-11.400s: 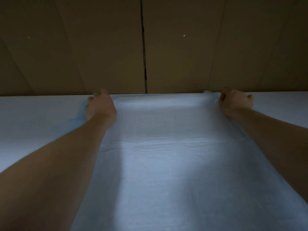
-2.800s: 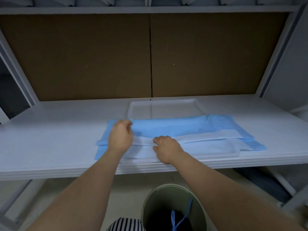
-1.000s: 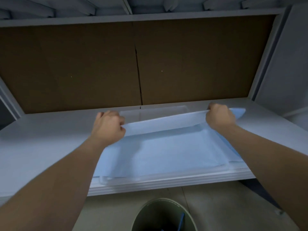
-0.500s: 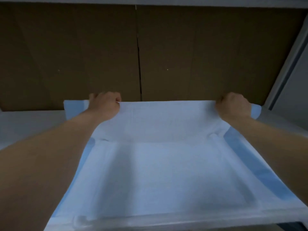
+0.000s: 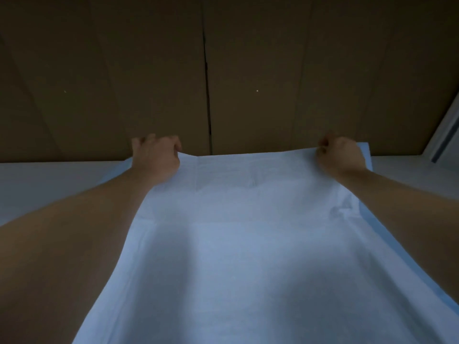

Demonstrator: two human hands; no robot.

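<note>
Across the back of the view, a brown board panel [image 5: 273,70] fills the top half, split by one dark vertical seam [image 5: 207,95]. Below it comes the big one: a pale sheet [image 5: 248,244], white on top with a blue border [image 5: 367,155] peeking out along the right side. It lies spread over the white shelf [image 5: 49,184], from the foot of the panel down to the bottom of the frame. Shelf surface shows on either side of it, and a white upright [image 5: 444,135] stands at the far right.

Both forearms reach out over the sheet, one along each side. The left hand [image 5: 156,157] is at the far left corner and the right hand [image 5: 340,157] at the far right corner, well apart. That looks deliberate: holding both corners draws the far edge straight, so the sheet can go down flat and square against the back.

The left fingers [image 5: 171,142] are curled over the edge and pinch it. The right fingers [image 5: 323,147] are balled tight with the edge gripped inside. The edge lifts a touch beside the left hand and creases sit near the right wrist, so I judge the smoothing unfinished.

Smallest of all, a pale speck [image 5: 257,90] dots the panel on each side of the seam. Any writing? No brand, label or print can be read; the light is dim.
</note>
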